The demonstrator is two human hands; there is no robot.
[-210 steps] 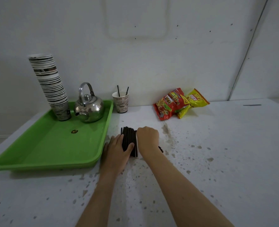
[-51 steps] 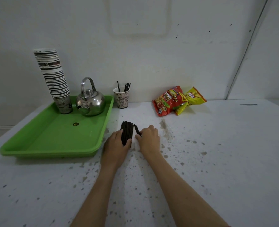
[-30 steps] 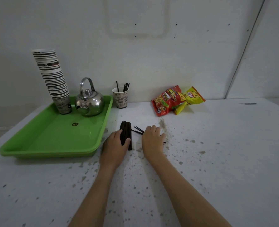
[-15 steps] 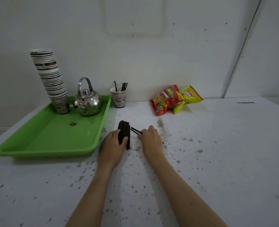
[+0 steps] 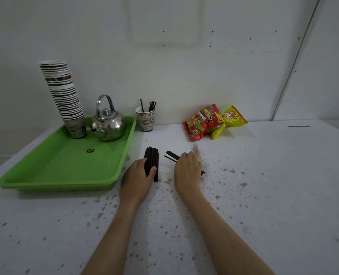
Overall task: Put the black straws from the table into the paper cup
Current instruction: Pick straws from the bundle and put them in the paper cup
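The thin black plastic straws (image 5: 151, 158) are lying in a tight bundle on the white speckled surface (image 5: 264, 195), just beside the near right corner of the shallow green plastic tray (image 5: 61, 171), and a few loose black straws (image 5: 171, 155) are lying slantwise just to the bundle's right. They are looking light, smooth and springy, so they are likely to roll or fan apart; pinching a few near the middle, or gathering them between thumb and fingertips, is probably the safest hold. The left hand (image 5: 137, 176) is clasping the near half of the bundle, thumb over the top, steadying it. The right hand (image 5: 187, 170) is lying palm down over the loose straws, whose ends are poking out on both sides; whether its fingers are gripping them I cannot tell. The printed paper cup (image 5: 145, 121) is standing near the surface's far edge, touching the tray's far right corner, with several straws upright inside it already. Many are remaining, so the job is looking early.
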